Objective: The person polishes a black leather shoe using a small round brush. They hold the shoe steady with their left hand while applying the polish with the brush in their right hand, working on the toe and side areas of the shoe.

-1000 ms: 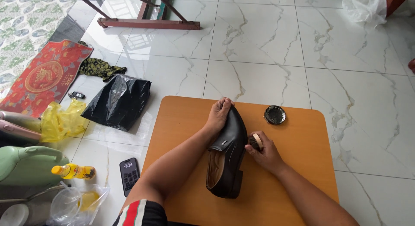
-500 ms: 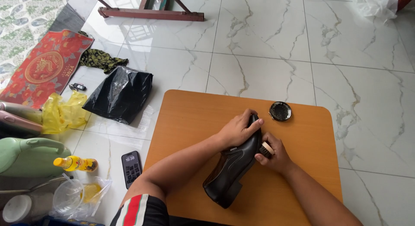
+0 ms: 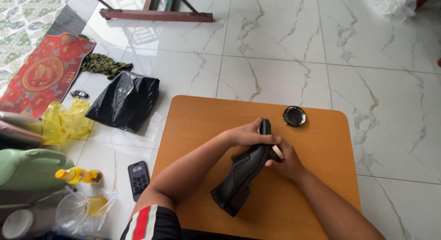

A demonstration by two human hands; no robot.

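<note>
Midway, I judge: left hand (image 3: 250, 135) grips the black shoe (image 3: 243, 173), right hand (image 3: 282, 162) holds the brush (image 3: 276, 153) against it, open polish tin (image 3: 294, 116) just beyond.

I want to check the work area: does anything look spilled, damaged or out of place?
Nothing looks spilled or damaged. The black shoe is tilted only because the left hand holds it; the open polish tin sits flat on the wooden table. A phone lies on the floor.

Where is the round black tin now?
In the head view, the round black tin sits on the wooden table near its far edge, just beyond the black shoe.
</note>
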